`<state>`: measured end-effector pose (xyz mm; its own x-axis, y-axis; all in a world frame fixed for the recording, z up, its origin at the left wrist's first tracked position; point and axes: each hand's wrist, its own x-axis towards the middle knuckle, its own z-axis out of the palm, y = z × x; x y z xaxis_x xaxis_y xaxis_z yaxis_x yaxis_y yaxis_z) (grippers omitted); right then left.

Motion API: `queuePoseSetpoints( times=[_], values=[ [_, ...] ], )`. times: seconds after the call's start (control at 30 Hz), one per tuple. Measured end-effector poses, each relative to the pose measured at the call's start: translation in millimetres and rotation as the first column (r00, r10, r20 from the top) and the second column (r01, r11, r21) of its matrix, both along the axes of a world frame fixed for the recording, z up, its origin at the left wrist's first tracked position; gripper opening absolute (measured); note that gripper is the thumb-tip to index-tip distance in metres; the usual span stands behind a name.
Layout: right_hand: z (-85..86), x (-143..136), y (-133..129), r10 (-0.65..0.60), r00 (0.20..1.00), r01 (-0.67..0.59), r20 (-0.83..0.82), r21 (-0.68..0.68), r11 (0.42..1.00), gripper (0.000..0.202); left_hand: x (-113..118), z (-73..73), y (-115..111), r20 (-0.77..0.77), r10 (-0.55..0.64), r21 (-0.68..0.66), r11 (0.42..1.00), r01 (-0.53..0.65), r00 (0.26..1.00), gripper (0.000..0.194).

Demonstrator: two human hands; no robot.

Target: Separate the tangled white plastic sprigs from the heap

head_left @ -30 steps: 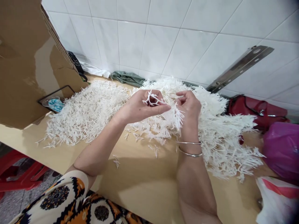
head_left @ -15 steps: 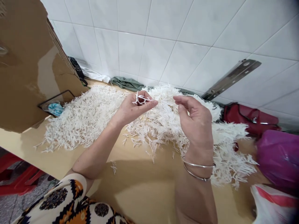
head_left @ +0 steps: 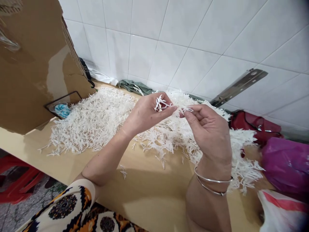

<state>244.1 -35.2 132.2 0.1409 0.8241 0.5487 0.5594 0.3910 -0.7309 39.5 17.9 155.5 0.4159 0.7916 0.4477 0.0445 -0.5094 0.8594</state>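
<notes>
In the head view, my left hand (head_left: 151,112) is closed on a white branched plastic piece (head_left: 160,102), whose forked tips stick out between thumb and fingers. Facing it, my right hand (head_left: 210,129) pinches another white branched end (head_left: 185,109) between thumb and forefinger. The two hands almost meet, and I cannot tell whether both hold one piece or two. Under and behind them lies a loose heap of white branched pieces (head_left: 166,135). A denser pile of small white pieces (head_left: 94,122) spreads to the left of my left forearm.
A tall cardboard box (head_left: 36,71) stands at the left. On the right are a red bag (head_left: 258,125), a purple plastic bag (head_left: 287,164) and a white-and-red bag (head_left: 282,209). A metal bracket (head_left: 238,87) juts from the tiled wall. Green cloth (head_left: 135,86) lies along the wall.
My right hand has moved left to my left hand and closed on a white branched end. Before, its fingers were apart with nothing visible in them. The view has shifted slightly.
</notes>
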Motion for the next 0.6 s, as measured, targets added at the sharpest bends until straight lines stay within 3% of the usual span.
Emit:
queuePoseSetpoints(
  times=[0.17,0.27,0.4,0.5,0.6],
  values=[
    [1.1,-5,1,-0.032,0.999,0.032,0.016,0.003,0.999,0.012,9,-8.7,10,-0.011,-0.058,-0.118,0.991,0.057,0.998,0.032],
    [-0.7,-10,5,-0.013,1.000,0.013,0.008,0.011,1.000,0.017,19,-15.6,15,0.043,-0.035,-0.143,0.989,0.041,0.998,0.034],
    [-1.9,-11,10,-0.081,0.987,0.077,0.140,0.037,0.996,0.017,24,-20.9,18,0.000,-0.013,-0.169,0.986,0.013,1.000,0.034],
    [-5.2,-9,14,-0.191,0.962,0.171,0.195,0.118,0.978,0.014,25,-24.9,19,-0.034,-0.046,-0.131,0.991,0.041,0.998,0.032],
    [-13.9,-10,21,-0.200,0.972,0.190,0.124,0.086,0.978,0.014,30,-30.8,22,-0.046,-0.006,-0.049,0.999,0.003,0.999,0.029]
  ],
)
